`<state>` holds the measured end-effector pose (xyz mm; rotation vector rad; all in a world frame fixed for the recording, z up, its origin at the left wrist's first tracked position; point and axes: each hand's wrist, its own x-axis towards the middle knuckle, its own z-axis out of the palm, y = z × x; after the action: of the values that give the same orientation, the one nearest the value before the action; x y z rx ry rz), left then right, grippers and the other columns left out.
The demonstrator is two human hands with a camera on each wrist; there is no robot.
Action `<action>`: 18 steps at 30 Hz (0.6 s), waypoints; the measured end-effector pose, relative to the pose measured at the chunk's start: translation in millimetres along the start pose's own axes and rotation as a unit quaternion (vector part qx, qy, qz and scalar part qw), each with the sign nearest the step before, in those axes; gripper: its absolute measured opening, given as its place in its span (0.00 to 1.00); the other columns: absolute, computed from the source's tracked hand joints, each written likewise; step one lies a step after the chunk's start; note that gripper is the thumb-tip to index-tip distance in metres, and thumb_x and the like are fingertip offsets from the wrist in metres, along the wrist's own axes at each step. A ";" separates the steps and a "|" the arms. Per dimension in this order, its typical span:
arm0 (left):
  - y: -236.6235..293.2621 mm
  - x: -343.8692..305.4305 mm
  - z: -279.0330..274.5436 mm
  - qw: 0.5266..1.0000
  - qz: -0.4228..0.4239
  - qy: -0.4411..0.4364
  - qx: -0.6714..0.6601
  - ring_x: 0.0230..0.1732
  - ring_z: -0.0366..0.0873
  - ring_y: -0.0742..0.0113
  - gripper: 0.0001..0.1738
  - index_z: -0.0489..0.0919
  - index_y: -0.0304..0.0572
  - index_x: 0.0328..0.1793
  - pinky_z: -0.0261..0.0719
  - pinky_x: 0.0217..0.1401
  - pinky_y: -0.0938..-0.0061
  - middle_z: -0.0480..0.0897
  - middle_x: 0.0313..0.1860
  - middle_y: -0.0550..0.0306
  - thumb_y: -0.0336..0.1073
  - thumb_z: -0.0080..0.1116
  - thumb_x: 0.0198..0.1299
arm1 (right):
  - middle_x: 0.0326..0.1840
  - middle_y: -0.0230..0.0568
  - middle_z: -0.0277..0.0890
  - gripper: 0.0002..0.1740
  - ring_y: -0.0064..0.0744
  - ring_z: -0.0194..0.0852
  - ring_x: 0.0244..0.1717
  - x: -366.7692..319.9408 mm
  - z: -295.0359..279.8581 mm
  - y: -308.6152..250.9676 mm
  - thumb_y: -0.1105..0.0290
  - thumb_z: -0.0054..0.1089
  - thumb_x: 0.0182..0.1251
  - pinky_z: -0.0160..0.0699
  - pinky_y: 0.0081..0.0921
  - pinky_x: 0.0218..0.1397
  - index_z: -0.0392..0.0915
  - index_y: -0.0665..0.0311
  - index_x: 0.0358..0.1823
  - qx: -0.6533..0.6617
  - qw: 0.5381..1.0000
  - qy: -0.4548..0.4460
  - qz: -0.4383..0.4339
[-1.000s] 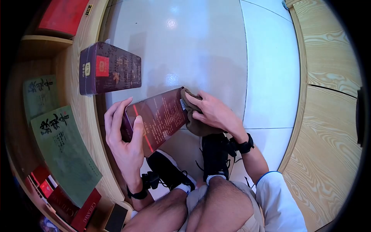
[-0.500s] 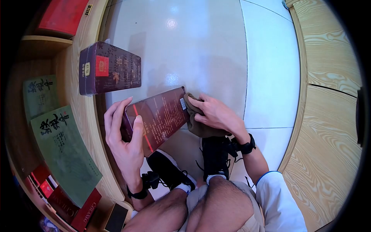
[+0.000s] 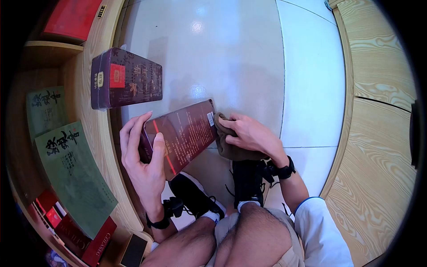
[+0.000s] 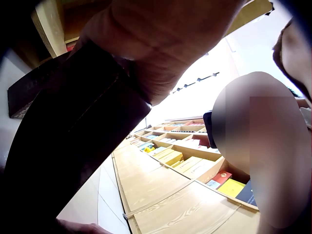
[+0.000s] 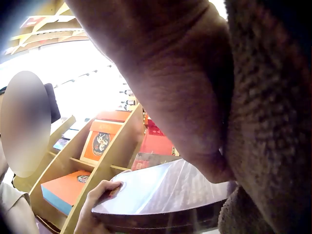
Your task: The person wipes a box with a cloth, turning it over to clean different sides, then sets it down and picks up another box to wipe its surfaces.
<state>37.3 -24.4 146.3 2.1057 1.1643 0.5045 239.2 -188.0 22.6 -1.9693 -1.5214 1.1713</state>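
In the head view my left hand (image 3: pixel 141 155) grips the left end of a dark maroon box (image 3: pixel 184 138), thumb over the printed face and fingers round the far side. The box is tilted, with gold lettering, a red stripe and a white barcode label at its right end. A bunched brown cloth (image 3: pixel 235 147) is pinched in my right hand (image 3: pixel 253 135), close against the box's right end. The right wrist view shows the cloth (image 5: pixel 270 107) large at the right and the box's shiny face (image 5: pixel 161 187) below the hand.
A second purple box (image 3: pixel 133 80) with a red square stands on the floor beside the wooden shelf at left. Green packages (image 3: pixel 73 173) and dark red boxes (image 3: pixel 100 240) lie in the shelf. Wooden cabinet doors (image 3: pixel 378 178) line the right. Both shoes (image 3: pixel 247 182) are below the held box.
My right hand and the cloth have slid slightly down and right along the box's right end, uncovering more of the barcode label. The left hand and box stay put.
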 end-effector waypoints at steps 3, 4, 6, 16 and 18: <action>0.1 0.2 0.3 1.000 0.000 0.000 0.001 0.67 0.78 0.53 0.23 0.85 0.43 0.68 0.72 0.74 0.56 0.79 0.65 0.49 0.30 0.65 0.66 | 0.46 0.60 0.78 0.29 0.64 0.81 0.50 -0.6 -3.4 -1.6 0.64 0.63 0.68 0.82 0.52 0.56 0.74 0.61 0.71 0.008 1.000 -0.019 0.004; -0.5 0.2 0.4 1.000 0.001 0.000 0.001 0.67 0.78 0.53 0.23 0.85 0.43 0.68 0.72 0.74 0.56 0.79 0.65 0.49 0.30 0.65 0.66 | 0.46 0.60 0.78 0.29 0.64 0.81 0.50 -0.5 -3.6 -1.3 0.64 0.63 0.68 0.82 0.52 0.56 0.74 0.61 0.71 0.008 1.000 -0.019 0.004; -1.8 0.0 0.2 1.000 0.001 0.000 0.001 0.67 0.78 0.52 0.24 0.85 0.43 0.68 0.72 0.74 0.56 0.79 0.65 0.49 0.30 0.65 0.66 | 0.47 0.60 0.78 0.28 0.64 0.81 0.51 -0.7 -4.1 -0.6 0.64 0.63 0.68 0.82 0.52 0.56 0.75 0.61 0.70 0.003 0.999 -0.048 0.005; 1.9 0.2 -1.3 1.000 0.003 -0.004 -0.003 0.67 0.78 0.52 0.24 0.85 0.43 0.68 0.73 0.75 0.56 0.79 0.66 0.49 0.30 0.65 0.65 | 0.47 0.60 0.78 0.28 0.65 0.81 0.50 -4.6 -4.6 -2.6 0.63 0.64 0.68 0.81 0.53 0.56 0.76 0.63 0.68 0.016 0.999 -0.049 0.004; 1.7 0.1 -1.3 1.000 0.004 -0.004 -0.002 0.67 0.78 0.52 0.24 0.85 0.43 0.68 0.73 0.74 0.56 0.79 0.66 0.49 0.30 0.65 0.65 | 0.47 0.60 0.79 0.28 0.65 0.81 0.50 -5.1 -7.0 -5.7 0.63 0.64 0.68 0.81 0.52 0.57 0.76 0.64 0.68 0.009 0.998 -0.067 0.007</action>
<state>37.5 -24.5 148.4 2.1082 1.1494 0.5005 241.1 -189.5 32.7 -1.9281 -1.5587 1.3424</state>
